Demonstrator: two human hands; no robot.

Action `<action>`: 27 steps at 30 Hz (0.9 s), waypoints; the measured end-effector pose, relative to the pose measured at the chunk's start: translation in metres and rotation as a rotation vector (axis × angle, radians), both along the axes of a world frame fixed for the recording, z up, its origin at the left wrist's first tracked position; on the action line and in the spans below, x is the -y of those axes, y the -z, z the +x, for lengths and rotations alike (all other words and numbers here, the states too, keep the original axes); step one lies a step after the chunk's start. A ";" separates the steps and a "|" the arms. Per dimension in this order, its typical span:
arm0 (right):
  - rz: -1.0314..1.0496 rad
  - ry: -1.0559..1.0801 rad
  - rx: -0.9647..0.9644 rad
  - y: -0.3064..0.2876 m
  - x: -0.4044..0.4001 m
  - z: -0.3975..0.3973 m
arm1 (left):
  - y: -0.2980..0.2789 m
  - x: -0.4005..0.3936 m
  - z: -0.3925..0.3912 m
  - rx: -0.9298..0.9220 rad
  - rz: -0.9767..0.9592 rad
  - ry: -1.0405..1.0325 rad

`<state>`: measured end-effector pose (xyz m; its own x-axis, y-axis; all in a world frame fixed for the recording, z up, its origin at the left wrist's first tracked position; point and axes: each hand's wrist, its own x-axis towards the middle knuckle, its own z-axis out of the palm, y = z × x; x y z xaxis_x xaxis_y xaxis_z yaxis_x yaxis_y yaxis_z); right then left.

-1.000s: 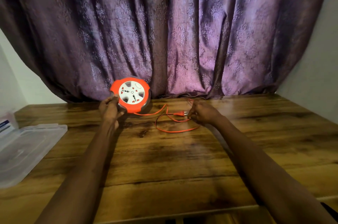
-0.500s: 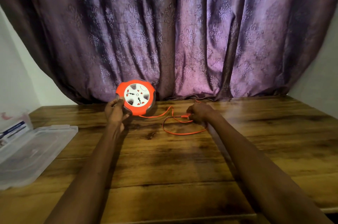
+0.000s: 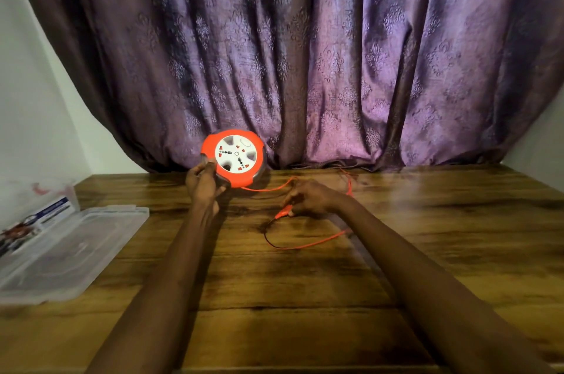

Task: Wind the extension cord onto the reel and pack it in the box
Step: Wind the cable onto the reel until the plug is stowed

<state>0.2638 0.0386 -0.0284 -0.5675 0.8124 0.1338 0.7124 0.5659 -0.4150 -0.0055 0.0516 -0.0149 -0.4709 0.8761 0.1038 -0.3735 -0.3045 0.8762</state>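
An orange reel (image 3: 234, 157) with a white socket face stands on edge at the far side of the wooden table (image 3: 305, 297), its face tilted toward me. My left hand (image 3: 203, 184) grips its lower left rim. A thin orange cord (image 3: 308, 244) runs from the reel's base to the right, then loops back over the table. My right hand (image 3: 311, 198) pinches the cord's orange plug (image 3: 282, 212) just above the tabletop.
A clear plastic box (image 3: 70, 248), open with its lid flat, sits at the table's left edge; a printed card lies in its far part. A purple curtain (image 3: 320, 53) hangs behind the table. White walls close both sides.
My right hand has pulled the plug toward me and slightly left, and the cord loop has shifted closer. The reel stays in my left hand, tipped a little more upright.
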 end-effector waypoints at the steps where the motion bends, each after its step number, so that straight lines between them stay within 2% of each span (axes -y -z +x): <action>1: -0.034 0.008 -0.044 0.001 0.001 -0.003 | -0.001 0.002 -0.001 -0.012 -0.001 0.001; 4: -0.027 0.089 -0.292 -0.002 -0.001 -0.004 | -0.004 0.006 -0.005 -0.036 0.010 0.014; 8: 0.331 0.196 -0.343 -0.028 -0.001 -0.003 | -0.008 0.007 -0.008 -0.129 0.041 0.040; 10: 0.576 0.173 -0.222 -0.045 -0.002 -0.008 | -0.010 0.006 -0.005 -0.158 0.074 0.077; 12: 0.813 0.117 -0.023 -0.058 -0.005 -0.016 | -0.014 0.006 0.001 -0.164 0.110 0.116; 14: 0.947 0.055 0.177 -0.067 -0.004 -0.026 | -0.021 0.006 0.008 -0.171 0.149 0.152; 16: 1.008 0.017 0.339 -0.072 -0.002 -0.035 | -0.026 0.005 0.013 -0.200 0.176 0.185; 19: 1.044 0.023 0.472 -0.077 0.000 -0.039 | -0.029 0.001 0.016 -0.260 0.178 0.207; 24: 1.044 0.064 0.600 -0.078 0.002 -0.038 | -0.031 0.003 0.026 -0.397 0.185 0.214; 27: 0.997 0.236 0.523 -0.074 0.001 -0.039 | -0.031 0.003 0.034 -0.409 0.226 0.165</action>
